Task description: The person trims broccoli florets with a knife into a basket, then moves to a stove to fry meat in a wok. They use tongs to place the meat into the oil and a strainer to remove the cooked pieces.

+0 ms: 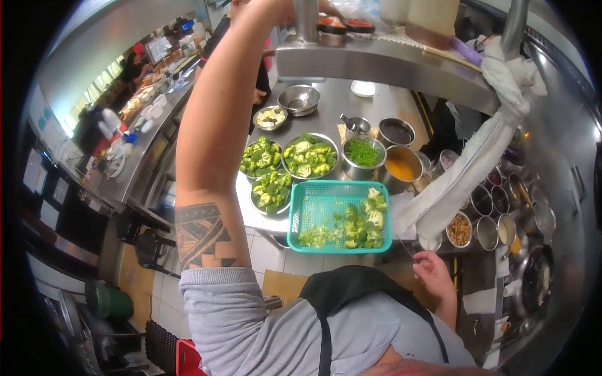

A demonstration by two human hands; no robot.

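My left arm reaches up to the steel shelf [376, 66], and my left hand [326, 9] is at the top edge beside red-and-black items [359, 26]; its fingers are mostly hidden. Low on the right, my right hand [433, 274] is closed around the end of a thin dark object [407, 249], seen almost edge-on. In front of me sits a turquoise plastic basket [293, 216] with broccoli florets [357, 227] on its right side and small green scraps at the bottom. Bowls of broccoli [310, 156] stand behind and left of it.
A pot of cut green pieces [362, 153] and one of orange liquid [402, 166] stand behind the basket. A white towel [464, 169] hangs from the shelf post. Several pots and a bowl of brown pieces [459, 230] fill the right. Another person [260, 88] stands across the counter.
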